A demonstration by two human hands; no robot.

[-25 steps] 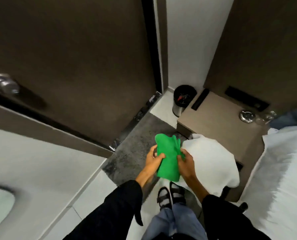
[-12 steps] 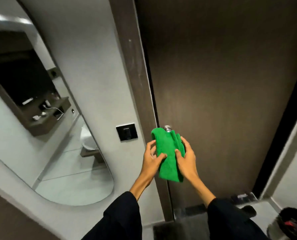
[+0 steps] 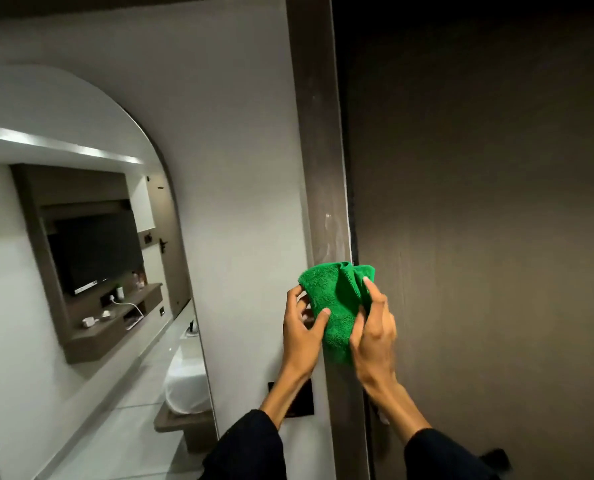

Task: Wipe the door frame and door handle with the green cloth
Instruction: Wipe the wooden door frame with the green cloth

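Observation:
A folded green cloth [image 3: 339,303] is held up in front of the brown door frame [image 3: 318,133], between both hands. My left hand [image 3: 302,336] pinches its left edge with thumb and fingers. My right hand [image 3: 373,336] grips its right side, fingers curled over the top fold. The dark brown door [image 3: 489,237] fills the right half of the view. The door handle is mostly hidden behind my right forearm; only a small pale bit [image 3: 383,418] shows.
An arched wall mirror [image 3: 91,271] on the white wall at left reflects a television, a shelf and a bed. A black wall switch [image 3: 304,398] sits beside the frame, partly behind my left wrist.
My view has swung up from the floor to the door frame. Both hands have lifted the cloth higher along the frame, above the handle and the switch.

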